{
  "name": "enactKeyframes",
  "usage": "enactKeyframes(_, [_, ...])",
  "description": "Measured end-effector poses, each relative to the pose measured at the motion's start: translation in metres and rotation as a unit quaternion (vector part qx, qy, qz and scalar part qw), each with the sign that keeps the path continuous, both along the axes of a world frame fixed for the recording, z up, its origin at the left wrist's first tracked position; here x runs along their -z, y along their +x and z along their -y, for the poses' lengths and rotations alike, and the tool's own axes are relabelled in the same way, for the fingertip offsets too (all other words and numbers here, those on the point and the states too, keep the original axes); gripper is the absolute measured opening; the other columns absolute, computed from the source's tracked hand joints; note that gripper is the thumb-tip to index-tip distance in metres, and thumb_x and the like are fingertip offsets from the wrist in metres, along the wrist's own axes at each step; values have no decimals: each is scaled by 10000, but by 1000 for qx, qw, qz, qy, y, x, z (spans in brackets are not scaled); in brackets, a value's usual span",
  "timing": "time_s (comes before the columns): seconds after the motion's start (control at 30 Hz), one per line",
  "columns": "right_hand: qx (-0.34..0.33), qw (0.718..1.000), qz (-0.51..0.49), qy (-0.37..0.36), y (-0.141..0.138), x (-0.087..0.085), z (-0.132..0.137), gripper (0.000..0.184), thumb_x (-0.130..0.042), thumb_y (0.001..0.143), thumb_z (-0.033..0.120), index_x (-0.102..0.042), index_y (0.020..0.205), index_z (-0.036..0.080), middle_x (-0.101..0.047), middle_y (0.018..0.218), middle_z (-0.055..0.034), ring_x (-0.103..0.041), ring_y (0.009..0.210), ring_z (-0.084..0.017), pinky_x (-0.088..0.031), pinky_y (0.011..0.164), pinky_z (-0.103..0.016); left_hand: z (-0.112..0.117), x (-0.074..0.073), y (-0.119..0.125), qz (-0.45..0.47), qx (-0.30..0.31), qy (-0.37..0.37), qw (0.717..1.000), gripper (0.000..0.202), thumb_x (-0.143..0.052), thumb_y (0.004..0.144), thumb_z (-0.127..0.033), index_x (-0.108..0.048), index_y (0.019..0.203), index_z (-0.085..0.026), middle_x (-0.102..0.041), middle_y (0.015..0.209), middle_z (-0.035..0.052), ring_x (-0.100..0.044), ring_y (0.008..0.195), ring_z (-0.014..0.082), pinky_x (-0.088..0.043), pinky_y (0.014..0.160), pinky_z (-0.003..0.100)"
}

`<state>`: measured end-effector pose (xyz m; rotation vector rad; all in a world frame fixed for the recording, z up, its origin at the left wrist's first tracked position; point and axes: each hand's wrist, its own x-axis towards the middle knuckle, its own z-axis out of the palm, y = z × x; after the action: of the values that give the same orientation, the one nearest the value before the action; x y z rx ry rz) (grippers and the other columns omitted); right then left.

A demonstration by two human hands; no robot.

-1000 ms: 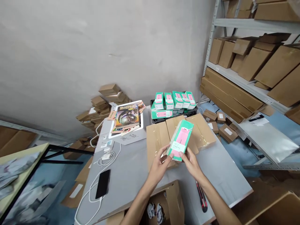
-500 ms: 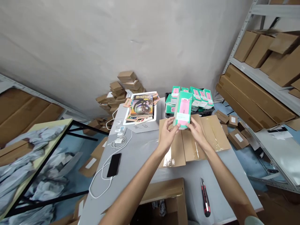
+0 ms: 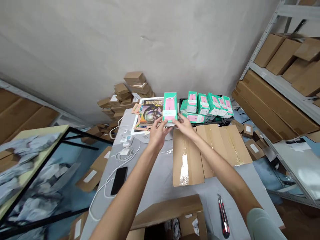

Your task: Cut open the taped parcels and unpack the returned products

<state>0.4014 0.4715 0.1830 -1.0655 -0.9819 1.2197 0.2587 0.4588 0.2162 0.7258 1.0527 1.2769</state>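
Observation:
Both arms reach far across the grey table. My left hand and my right hand together grip the bottom of a green box with a pink front, held upright just left of a row of several matching green boxes at the table's far edge. The held box hovers beside a white tray of colourful booklets. Flattened brown cardboard lies under my right forearm.
A black phone on a white cable and a charger lie at the left of the table. A red and black utility knife rests near the front edge, by an open carton. Shelving with brown cartons stands right; small boxes are piled by the wall.
Both hands carried the green box away from me and leftward, from above the flattened cardboard to the far edge beside the row of boxes. It now stands upright.

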Motion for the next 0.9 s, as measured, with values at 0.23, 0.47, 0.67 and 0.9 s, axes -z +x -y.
enactKeyframes(0.23, [43,995,75,52,20,10,-1,803,-807,943,708,-703,1586,238,-780,1499,-88,-750,1372,-305,-642,1163,-464,-11,6,16,17,26,22,999,446,-936,881,-272,-711,1263,-217,-827,1209,97,-842,1005,221,-691,1050,447])
enactKeyframes(0.47, [174,969,162,73,100,-6,-30,730,-670,1041,737,-718,1573,239,-795,1433,-112,-740,1355,-309,-632,1151,-466,-62,-17,114,37,64,17,997,372,-910,920,-209,-706,1231,-191,-815,1167,95,-834,1041,240,-681,1065,484])
enactKeyframes(0.67, [182,956,228,-23,138,-4,-58,639,-676,1055,713,-788,1465,237,-851,1256,-90,-773,1240,-314,-618,1134,-496,-83,-16,164,-21,31,-47,998,260,-843,983,-178,-680,1186,-166,-788,1024,71,-815,983,204,-680,1027,437])
enactKeyframes(0.9, [190,963,182,-57,143,-2,-54,742,-635,1073,719,-733,1510,127,-827,1247,-157,-826,1042,-267,-654,1035,-453,-76,-8,152,-63,26,-51,996,232,-838,1005,-265,-710,1183,-191,-764,1266,117,-739,1294,237,-655,1086,402])
